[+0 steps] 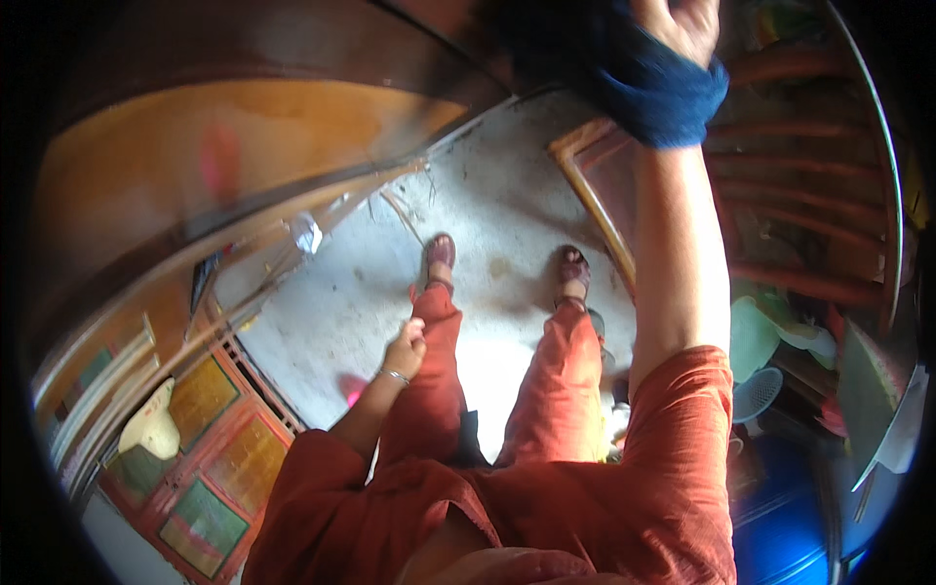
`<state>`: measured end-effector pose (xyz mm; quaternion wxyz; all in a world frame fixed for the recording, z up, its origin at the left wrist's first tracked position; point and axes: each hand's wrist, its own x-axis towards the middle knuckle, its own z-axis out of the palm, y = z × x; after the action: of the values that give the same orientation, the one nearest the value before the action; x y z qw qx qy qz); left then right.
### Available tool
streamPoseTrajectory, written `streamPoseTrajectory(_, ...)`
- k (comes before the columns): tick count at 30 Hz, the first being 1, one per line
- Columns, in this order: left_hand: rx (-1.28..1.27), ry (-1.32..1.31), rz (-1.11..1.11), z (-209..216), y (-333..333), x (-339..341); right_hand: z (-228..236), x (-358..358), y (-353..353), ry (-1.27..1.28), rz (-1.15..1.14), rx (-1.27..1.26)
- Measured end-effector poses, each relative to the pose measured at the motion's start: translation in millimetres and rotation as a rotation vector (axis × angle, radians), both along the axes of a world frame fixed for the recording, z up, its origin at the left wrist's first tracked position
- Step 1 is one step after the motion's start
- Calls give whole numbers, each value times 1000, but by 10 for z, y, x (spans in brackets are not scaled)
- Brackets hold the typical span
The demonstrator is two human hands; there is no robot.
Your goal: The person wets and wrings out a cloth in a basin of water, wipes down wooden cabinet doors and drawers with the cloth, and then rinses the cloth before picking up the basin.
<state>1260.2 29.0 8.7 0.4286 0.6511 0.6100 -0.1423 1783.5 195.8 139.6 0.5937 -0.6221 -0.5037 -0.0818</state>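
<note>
My right arm is stretched far forward to the top edge. Dark blue cloth (663, 97) is looped around its wrist, and more of the cloth runs left into shadow. Above the cloth, part of my right hand (684, 27) shows, but its fingers are cut off by the picture's edge. My left hand (406, 349) hangs beside my left thigh, wearing a thin bracelet (394, 376). Its fingers are curled in, with nothing seen in them.
A brown wooden panel (283, 122) fills the upper left. A wood-framed piece (595, 161) and a slatted wooden chair (799, 190) stand right. A painted cabinet (244, 458) with a straw hat (153, 421) is lower left. A blue drum (780, 517) stands lower right.
</note>
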Motion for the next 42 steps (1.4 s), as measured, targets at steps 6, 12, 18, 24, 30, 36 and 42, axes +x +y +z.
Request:
streamPoseTrajectory(6, 47, 446, -357, 166, 405, 311, -611, -484, 880, 341, -441, 324)
streamPoseTrajectory(12, -34, 496, -417, 166, 771, 457, -932, -877, 663, 958, -213, 174)
streamPoseTrajectory(18, -49, 508, -476, -26, 924, 294, 250, -1283, 594, 115, 24, 228)
streamPoseTrajectory(24, -14, 504, -487, 81, 1013, 351, 563, 97, 916, 98, -457, 368)
streamPoseTrajectory(30, -38, 468, -505, 61, 1060, 406, -38, 420, 871, 461, -419, 412)
streamPoseTrajectory(36, -53, 439, -518, 11, 1135, 421, 150, -1297, 546, 110, 67, 171)
streamPoseTrajectory(42, -60, 447, -531, 0, 1131, 364, 857, -207, 925, -206, -148, 562)
